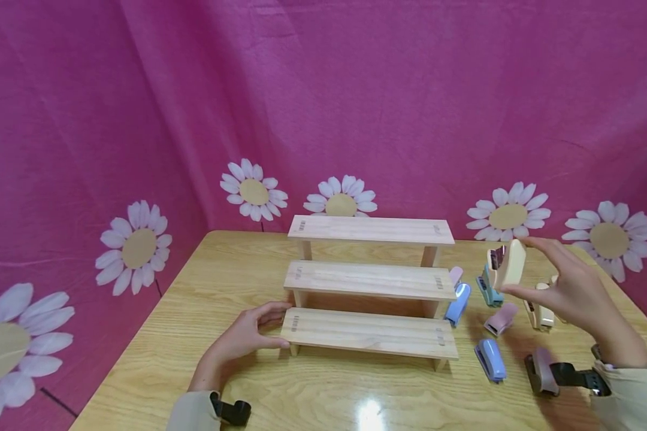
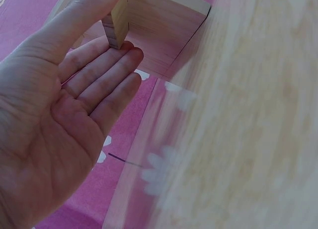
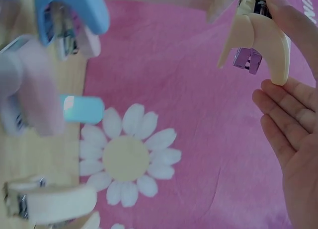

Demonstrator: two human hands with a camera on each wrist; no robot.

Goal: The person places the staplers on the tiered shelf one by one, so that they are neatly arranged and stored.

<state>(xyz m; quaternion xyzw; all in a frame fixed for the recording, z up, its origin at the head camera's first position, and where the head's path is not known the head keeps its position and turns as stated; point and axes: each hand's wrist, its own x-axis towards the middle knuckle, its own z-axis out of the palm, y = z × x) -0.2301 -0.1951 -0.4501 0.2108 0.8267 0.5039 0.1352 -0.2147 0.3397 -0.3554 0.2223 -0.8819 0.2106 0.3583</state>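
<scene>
A three-tier wooden display stand (image 1: 366, 331) stands on the table. My left hand (image 1: 242, 336) holds the left end of its lowest step, thumb at the front and fingers at the back. The left wrist view shows the wood end (image 2: 117, 25) between thumb and fingertips. On the right, my right hand (image 1: 579, 296) pinches a cream stapler (image 1: 512, 264) by its two ends, raised above the table. Seen from the right wrist, that stapler (image 3: 268, 40) is tilted with its jaw spread and a purple part inside.
Several staplers lie right of the stand: blue (image 1: 458, 304), periwinkle (image 1: 490, 359), pink (image 1: 501, 318), teal (image 1: 486, 288), cream (image 1: 541, 314) and a mauve one (image 1: 541, 371) below the right wrist. A pink cloth (image 1: 388, 108) with daisies hangs behind the table (image 1: 156, 359).
</scene>
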